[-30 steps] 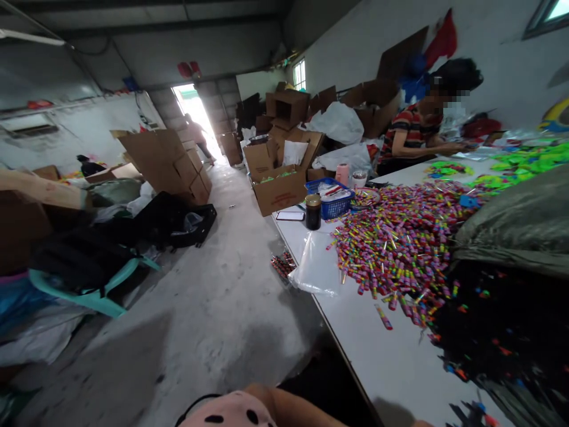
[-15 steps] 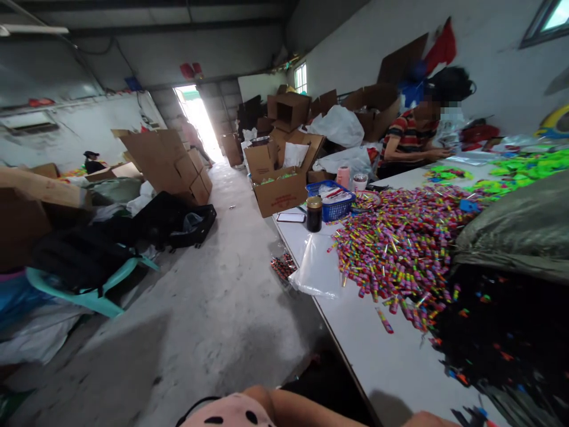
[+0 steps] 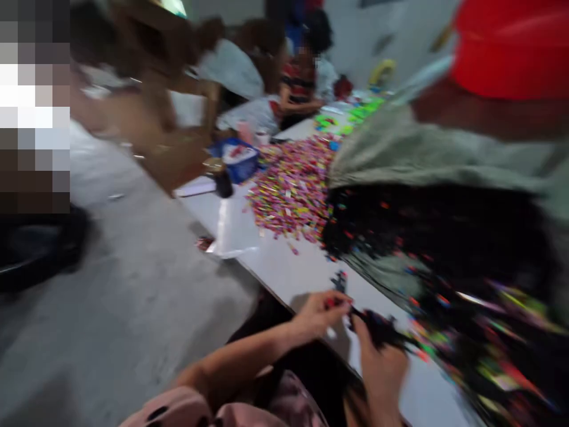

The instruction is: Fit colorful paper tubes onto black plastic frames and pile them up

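Observation:
My left hand (image 3: 316, 313) is closed in a pinch over the white table (image 3: 284, 270), with a bit of red at its fingertips. What it grips is too blurred to make out. Just to its right, my right hand (image 3: 383, 363) is wrapped round a bunch of black plastic pieces (image 3: 377, 328), whose near end almost meets the left fingertips. Beyond the left hand, a few dark pieces (image 3: 340, 281) lie on the table. A heap of black pieces with orange and blue bits (image 3: 427, 231) spills from a grey-green sack (image 3: 382, 145) on the right.
Small pink and yellow tubes (image 3: 288, 190) are heaped farther along the table. By them stand a blue basket (image 3: 244, 169), a dark jar (image 3: 222, 181) and a clear plastic bag (image 3: 229, 237). A co-worker in a striped shirt (image 3: 300, 83) sits beyond; a red cap (image 3: 511, 50) shows at upper right.
My view has swung right and down toward the table. Both hands and the black pieces have come into sight; before, only a forearm and part of a hand showed at the bottom edge.

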Tool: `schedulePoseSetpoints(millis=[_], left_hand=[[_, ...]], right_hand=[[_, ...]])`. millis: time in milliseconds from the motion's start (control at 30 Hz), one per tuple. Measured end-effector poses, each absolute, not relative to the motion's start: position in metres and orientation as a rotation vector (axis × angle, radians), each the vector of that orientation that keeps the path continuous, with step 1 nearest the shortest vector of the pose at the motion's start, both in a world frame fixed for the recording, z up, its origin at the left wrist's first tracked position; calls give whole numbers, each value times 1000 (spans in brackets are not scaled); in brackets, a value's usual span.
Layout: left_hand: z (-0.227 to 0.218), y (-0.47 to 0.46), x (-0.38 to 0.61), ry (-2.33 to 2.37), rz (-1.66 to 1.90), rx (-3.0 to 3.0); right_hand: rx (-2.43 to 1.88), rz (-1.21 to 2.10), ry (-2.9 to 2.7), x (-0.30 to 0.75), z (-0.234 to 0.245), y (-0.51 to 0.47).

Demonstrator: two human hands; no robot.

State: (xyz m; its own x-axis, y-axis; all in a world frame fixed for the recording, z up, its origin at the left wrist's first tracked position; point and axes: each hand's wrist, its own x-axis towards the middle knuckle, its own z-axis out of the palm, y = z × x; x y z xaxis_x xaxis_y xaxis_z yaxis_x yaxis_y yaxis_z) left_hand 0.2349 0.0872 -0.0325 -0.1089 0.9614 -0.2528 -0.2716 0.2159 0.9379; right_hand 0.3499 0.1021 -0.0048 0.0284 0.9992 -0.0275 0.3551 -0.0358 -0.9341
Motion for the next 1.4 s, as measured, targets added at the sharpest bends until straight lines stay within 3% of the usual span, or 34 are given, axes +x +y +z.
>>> schedulePoseSetpoints(millis=[167,333,467,767,1100,1400], left_hand=[[-35,93,230,1134,1179,830],[-43,78,237,1371,1161,1387],[-65,61,257,1161,1014,1767],[-39,82,230,1374,1157,1093],[-37,79,238,1432,1147,1230],[-41,70,239,1574,1198,2149]], right_hand=[[-1426,1159,-1231,358,-19,99],[-1495,1098,-1120,354,-17,89],[-1528,1092,-1223,343,-13,94],[-1458,1067,-1287,364,-8,96],[-1543,1032,-1267,359,-20,84],[-1531,1112,-1035,359,-14,83]])
